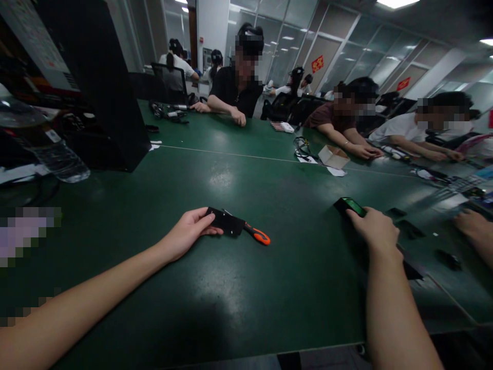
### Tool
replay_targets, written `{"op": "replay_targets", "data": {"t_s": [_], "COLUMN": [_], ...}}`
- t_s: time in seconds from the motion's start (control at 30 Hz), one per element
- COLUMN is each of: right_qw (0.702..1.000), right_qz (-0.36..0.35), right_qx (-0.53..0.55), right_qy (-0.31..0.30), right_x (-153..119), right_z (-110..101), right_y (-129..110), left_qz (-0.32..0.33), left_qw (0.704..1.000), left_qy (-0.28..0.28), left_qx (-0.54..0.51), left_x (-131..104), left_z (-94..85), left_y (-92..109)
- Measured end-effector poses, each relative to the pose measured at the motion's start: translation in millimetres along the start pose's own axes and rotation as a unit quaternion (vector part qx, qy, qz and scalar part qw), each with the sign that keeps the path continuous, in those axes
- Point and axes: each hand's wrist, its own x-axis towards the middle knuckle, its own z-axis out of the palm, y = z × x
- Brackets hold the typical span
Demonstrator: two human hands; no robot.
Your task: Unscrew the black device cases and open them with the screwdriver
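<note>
My left hand (194, 226) is closed on the left end of a flat black plate (227, 223), thumb on top and fingers beneath. A screwdriver with an orange and black handle (259, 235) lies beside the plate's right end, its shaft partly hidden by the plate. Further right, my right hand (372, 226) grips a dark block-shaped object with a green face (353, 206); the palm and fingers hide part of it.
A green table (285, 288) spreads beneath both hands. At the left are a plastic bottle (57, 149) and a tall black case (96, 82). Cables and a small open box (333, 157) lie beyond. Another person's hand (475, 231) is at the right edge; several people sit opposite.
</note>
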Motion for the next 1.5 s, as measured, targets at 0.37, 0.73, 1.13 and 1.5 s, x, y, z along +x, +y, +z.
{"op": "replay_targets", "data": {"t_s": [0.37,0.73,1.13,1.5], "right_qw": [0.916,0.738,0.992,0.986], "right_qz": [-0.304,-0.506,-0.07,0.103], "right_qx": [0.259,0.37,-0.096,-0.129], "right_qy": [-0.051,-0.253,0.041,-0.022], "right_x": [-97,-184,-30,-14], "right_z": [12,-2,-33,-14], "right_y": [-150,-210,-60,-33], "left_qz": [0.054,0.233,0.116,0.145], "left_qw": [0.983,0.931,0.962,0.942], "left_qy": [-0.067,-0.074,-0.047,-0.057], "left_qx": [0.16,0.272,0.244,0.296], "left_x": [-6,-16,-13,-12], "left_z": [5.6,9.9,8.8,7.4], "left_y": [4,2,0,-1]}}
